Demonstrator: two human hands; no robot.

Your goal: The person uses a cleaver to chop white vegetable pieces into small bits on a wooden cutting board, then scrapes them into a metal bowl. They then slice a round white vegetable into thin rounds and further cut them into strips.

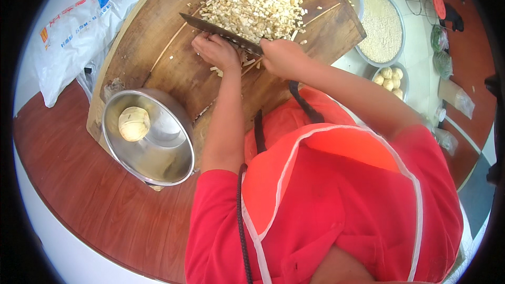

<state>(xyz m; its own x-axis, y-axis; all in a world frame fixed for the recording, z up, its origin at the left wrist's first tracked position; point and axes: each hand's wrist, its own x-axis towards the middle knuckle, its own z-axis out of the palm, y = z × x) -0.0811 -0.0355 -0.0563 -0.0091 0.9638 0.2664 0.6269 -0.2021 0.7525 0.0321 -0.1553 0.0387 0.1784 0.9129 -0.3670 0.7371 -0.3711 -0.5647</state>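
My right hand [282, 58] grips the handle end of a cleaver [221, 33]. Its dark blade slants up and to the left over a wooden chopping board [173, 67]. Just below the blade, my left hand [217, 50] rests with fingers curled against or close to it; whatever lies under the fingers is hidden. Beyond the cleaver rises a heap of pale diced vegetable [252, 6]. A few cut strips and bits [248, 62] lie on the wood between my wrists.
A steel bowl [185, 154] at the left, tilted in view, contains one peeled round vegetable [134, 124]. On the floor at right are a basin [403, 27] of fine pale pieces and a smaller basin [406, 86] of peeled vegetables. A white plastic bag [86, 27] lies left of the board.
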